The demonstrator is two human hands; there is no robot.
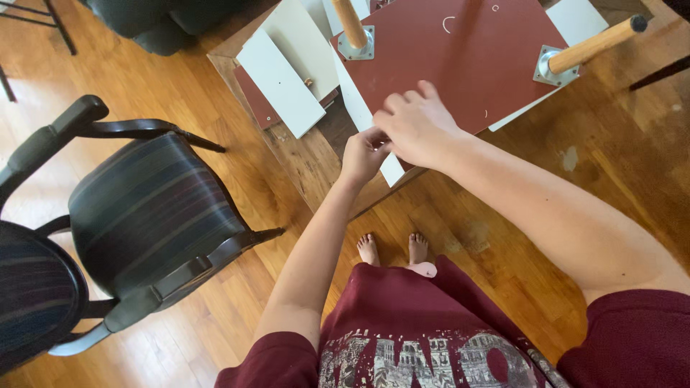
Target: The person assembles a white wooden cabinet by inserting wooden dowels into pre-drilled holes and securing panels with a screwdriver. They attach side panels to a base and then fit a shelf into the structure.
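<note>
Work piece: flat reddish-brown rectangular board, lying underside up on the low wooden surface, overhanging its near corner.
Legs: two round light-wood legs on square grey metal plates, one at the far left, one at the right with a dark tip; both are fitted and stand up from the board.
White panel: narrow white strip along the board's near-left edge, its end under the hands.
Left hand: at the near corner of the board, fingers curled in a pinch on something small; what it pinches I cannot tell.
Right hand: laid over the same corner, fingers bent, pressing on or gripping the edge; touching the left hand.
Loose parts: two white rectangular panels on the surface, beside the board, partly over a darker piece.
Chair: dark striped upholstered armchair, near the person's left, apart from the surface.
Feet: bare, on the wooden floor, just below the overhanging corner.
Risk, slip: a small fitting, if that is what is pinched, could drop and roll away across the floor.
Risk, tip: weight on the overhanging corner could tilt the board off the surface onto the feet.
Risk, pinch: fingers crowded at one edge could be caught between board and strip.
</note>
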